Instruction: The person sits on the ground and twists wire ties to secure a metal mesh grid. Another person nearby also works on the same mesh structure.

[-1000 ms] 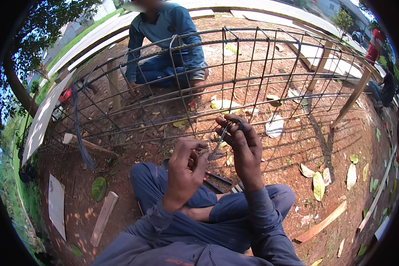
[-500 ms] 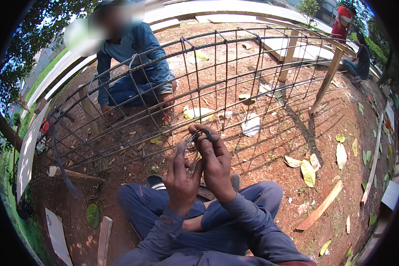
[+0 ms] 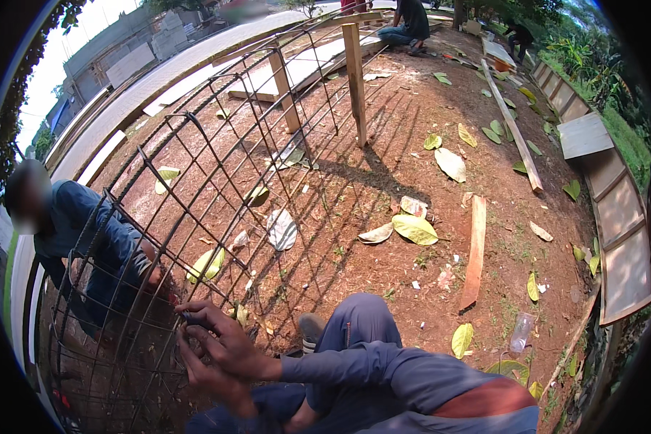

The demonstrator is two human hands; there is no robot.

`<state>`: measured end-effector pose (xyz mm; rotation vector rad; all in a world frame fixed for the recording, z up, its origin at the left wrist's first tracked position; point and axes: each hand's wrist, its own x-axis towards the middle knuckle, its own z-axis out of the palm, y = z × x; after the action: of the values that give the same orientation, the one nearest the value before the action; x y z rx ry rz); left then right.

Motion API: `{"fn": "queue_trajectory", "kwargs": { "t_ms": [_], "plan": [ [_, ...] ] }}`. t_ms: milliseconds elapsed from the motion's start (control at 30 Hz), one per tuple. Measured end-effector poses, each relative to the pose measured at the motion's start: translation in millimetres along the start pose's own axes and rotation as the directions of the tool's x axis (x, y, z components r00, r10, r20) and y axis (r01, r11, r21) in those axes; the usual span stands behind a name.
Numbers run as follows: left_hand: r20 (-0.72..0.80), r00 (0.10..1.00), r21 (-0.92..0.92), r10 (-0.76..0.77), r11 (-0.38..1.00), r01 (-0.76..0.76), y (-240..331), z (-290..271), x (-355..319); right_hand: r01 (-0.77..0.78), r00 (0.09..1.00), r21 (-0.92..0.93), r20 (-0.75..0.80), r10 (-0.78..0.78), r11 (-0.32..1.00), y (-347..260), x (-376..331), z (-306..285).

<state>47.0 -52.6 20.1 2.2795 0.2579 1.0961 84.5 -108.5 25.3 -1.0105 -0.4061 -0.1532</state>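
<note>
On the left, a steel-bar cage [image 3: 186,210] ran from near to far, and at its near bars the right hand [image 3: 231,349] and left hand [image 3: 213,377] met, fingers bent; what they gripped, one could not tell. The bars stood between both hands and one stooping co-worker [image 3: 64,217] at left; two wooden posts [image 3: 354,83] rose farther off, and rightward lay one short orange-brown plank [image 3: 475,253] and one clear plastic cup [image 3: 521,333].
</note>
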Motion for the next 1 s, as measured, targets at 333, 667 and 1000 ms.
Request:
{"fn": "queue_trajectory", "kwargs": {
  "t_ms": [333,667,1000],
  "plan": [
    [0.094,0.994,0.118,0.054,0.991,-0.065,-29.4,8.1,8.5,0.029,0.999,-0.128,-0.028,-0.032,0.991,27.9,2.4,-2.7],
    [0.077,0.991,0.105,0.114,0.987,-0.121,-43.6,9.0,10.1,0.156,0.988,-0.164,0.027,-0.154,0.974,29.8,-1.8,0.0],
    [0.104,0.985,0.075,0.135,0.987,-0.143,-44.4,8.0,19.0,0.006,0.999,0.047,-0.048,-0.004,0.999,36.3,2.8,1.6]
  ]
}}
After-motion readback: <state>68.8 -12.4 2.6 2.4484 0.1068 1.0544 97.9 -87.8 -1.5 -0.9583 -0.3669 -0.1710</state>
